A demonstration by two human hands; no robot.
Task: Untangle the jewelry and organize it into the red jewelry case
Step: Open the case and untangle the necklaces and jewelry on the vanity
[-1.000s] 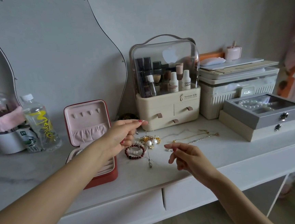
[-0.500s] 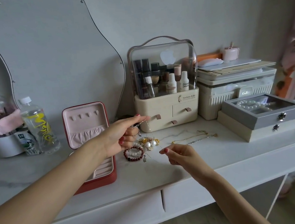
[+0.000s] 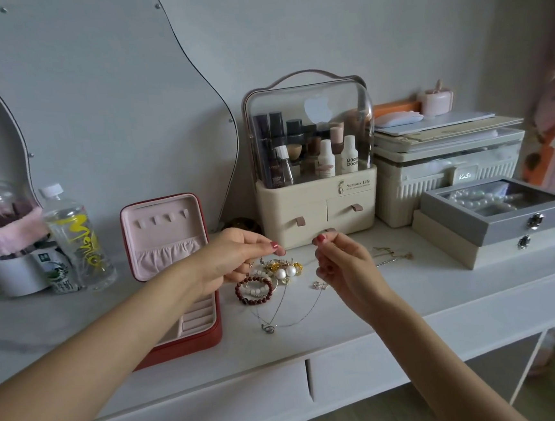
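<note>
The red jewelry case (image 3: 184, 347) stands open on the white dresser, its pink lid upright. Right of it lies a tangle of jewelry: a dark red bead bracelet (image 3: 254, 290), pearl and gold pieces (image 3: 284, 270), and a small ring (image 3: 319, 285). A thin silver necklace (image 3: 280, 321) with a pendant hangs in a loop between my hands. My left hand (image 3: 236, 259) pinches one end of it above the pile. My right hand (image 3: 343, 265) pinches the other end, raised in front of the cosmetics organizer. More gold chains (image 3: 392, 255) lie to the right.
A cream cosmetics organizer (image 3: 316, 203) stands behind the pile. A grey box of pearls (image 3: 501, 211) sits on a beige box at right, with a white storage box (image 3: 447, 168) behind. A water bottle (image 3: 74, 238) and a white cup (image 3: 13, 273) stand at left, before a wavy mirror.
My right hand rose from the tabletop and took the necklace's other end; the chain now hangs in a loop between both hands. My left hand stayed above the pile.
</note>
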